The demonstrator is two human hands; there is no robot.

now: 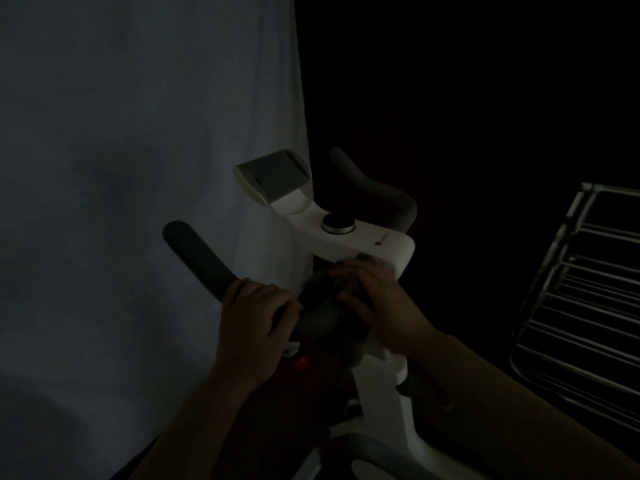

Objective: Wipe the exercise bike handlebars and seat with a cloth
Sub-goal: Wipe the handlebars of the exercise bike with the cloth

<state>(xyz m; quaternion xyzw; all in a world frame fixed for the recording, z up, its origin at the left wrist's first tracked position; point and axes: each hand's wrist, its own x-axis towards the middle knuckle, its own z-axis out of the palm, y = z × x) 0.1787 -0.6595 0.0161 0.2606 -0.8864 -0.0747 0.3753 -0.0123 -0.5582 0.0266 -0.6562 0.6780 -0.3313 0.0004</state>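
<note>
The room is very dark. A white exercise bike (360, 237) stands in the middle, with dark grey handlebars: a left grip (197, 252) and a right grip (381, 188). My left hand (258, 317) is wrapped around the near part of the left handlebar. My right hand (377, 299) presses a dark cloth (322, 282) against the curved bar just below the white console. The cloth is hard to tell apart from the bar. The seat is not in view.
A grey device holder (273, 176) and a round knob (338, 225) sit on the console. A pale curtain (138, 168) hangs to the left. A metal wire rack (575, 296) stands at the right. A small red light (302, 362) glows below the bars.
</note>
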